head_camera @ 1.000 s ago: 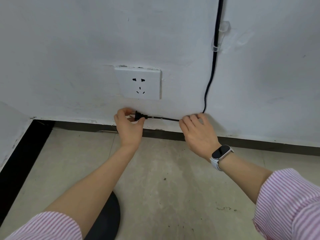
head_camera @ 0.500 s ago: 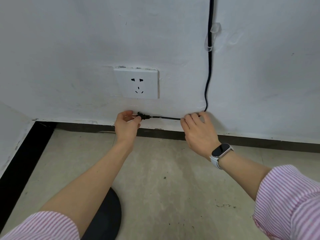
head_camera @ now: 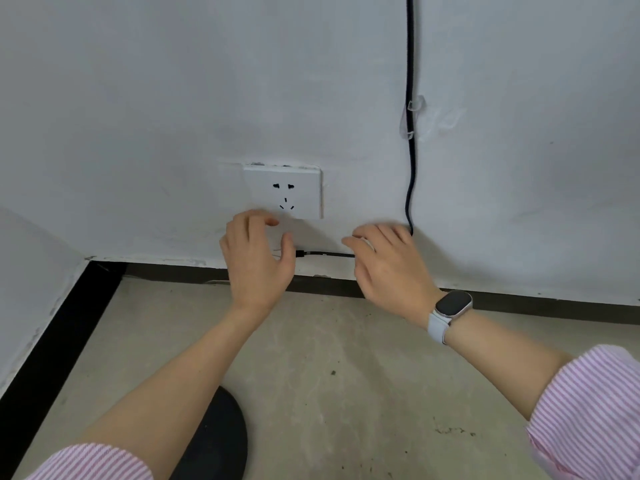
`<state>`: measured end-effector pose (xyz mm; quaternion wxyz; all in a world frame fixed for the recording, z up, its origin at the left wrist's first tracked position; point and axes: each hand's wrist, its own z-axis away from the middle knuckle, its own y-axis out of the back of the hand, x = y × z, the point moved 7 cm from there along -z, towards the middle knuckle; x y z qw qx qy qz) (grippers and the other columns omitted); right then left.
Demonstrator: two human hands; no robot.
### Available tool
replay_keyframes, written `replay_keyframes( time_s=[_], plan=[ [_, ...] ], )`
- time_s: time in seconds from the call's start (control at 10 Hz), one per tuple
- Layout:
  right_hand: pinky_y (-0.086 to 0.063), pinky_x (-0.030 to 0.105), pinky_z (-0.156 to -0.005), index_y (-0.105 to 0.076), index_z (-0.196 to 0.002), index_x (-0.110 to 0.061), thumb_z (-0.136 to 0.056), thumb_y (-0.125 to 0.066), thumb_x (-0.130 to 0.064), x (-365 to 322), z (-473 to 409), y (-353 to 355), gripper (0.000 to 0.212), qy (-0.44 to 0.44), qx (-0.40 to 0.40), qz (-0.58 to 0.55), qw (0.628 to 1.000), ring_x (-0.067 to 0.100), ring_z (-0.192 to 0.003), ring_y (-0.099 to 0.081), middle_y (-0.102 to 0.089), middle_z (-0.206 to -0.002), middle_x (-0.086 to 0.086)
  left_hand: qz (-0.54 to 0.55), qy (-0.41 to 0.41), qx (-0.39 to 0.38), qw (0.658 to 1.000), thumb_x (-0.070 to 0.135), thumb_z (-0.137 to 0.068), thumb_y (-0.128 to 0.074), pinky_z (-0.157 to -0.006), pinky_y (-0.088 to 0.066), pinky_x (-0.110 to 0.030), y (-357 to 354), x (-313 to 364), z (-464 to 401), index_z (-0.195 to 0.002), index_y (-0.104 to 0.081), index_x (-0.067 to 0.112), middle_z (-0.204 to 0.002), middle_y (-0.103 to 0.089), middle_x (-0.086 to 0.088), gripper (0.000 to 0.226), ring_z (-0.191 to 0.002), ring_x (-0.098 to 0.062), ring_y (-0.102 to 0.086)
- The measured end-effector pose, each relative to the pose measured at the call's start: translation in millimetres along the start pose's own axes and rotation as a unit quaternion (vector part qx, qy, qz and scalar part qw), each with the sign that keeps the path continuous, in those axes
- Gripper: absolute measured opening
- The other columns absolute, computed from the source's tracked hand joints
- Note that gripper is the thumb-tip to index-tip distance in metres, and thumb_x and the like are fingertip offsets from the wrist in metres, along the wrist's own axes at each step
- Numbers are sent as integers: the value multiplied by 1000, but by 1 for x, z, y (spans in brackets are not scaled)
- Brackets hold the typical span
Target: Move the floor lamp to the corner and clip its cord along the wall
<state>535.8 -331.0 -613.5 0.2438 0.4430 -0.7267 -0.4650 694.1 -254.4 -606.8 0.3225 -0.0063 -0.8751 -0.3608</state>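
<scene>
A: Head view: left hand (head_camera: pixel 258 263) was pinching the plug half a second ago, now fingers spread, let go. Right hand (head_camera: pixel 388 263) loose too, open over the thin black lamp cord (head_camera: pixel 410 168).
B: Cord location?
A: In the clear plastic wall clip (head_camera: pixel 411 116), down, then along the wall under the white socket plate (head_camera: pixel 282 192). Looks clipped; plugging in probably remains.

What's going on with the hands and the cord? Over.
Left hand open, right hand open. Cord down wall through clip, running low between hands; plug end hidden. Socket empty. Nothing blocking.
</scene>
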Motion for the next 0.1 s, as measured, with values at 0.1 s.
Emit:
replay_keyframes(
  time_s=[0.1],
  plan=[
    [-49, 40, -73, -63, -101, -7, -82, -46, -8, -7, -24, 57, 25, -20, 111, -189, 976, 24, -83, -59, -66, -93, 10, -37, -120, 48, 991, 19, -77, -61, -84, -33, -36, 20, 33, -13, -102, -49, 13, -109, -53, -12, 28, -104, -23, -44]
  ],
)
